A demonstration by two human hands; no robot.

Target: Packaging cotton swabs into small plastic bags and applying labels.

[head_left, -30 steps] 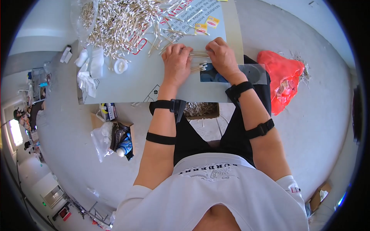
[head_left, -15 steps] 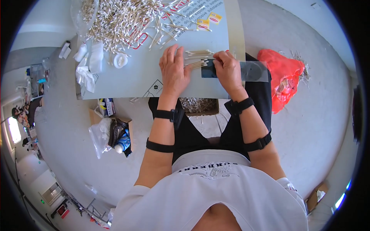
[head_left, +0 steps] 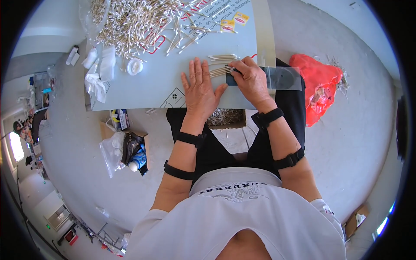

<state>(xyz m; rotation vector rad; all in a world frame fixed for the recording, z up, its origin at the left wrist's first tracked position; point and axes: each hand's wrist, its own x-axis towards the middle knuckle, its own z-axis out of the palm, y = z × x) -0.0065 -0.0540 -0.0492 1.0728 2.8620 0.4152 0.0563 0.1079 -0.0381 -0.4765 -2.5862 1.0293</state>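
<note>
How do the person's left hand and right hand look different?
The left hand is flat and spread out; the right hand is bent and curled up. The left hand is at the left ends of the nearest cotton swabs; the right hand is at their right ends. Both are bare, over the table, with black straps on the forearms.

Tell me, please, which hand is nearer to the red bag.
Right. The right hand, near the right edge of the table, is left of the red bag; the left hand is farther left, fingers extended.
</note>
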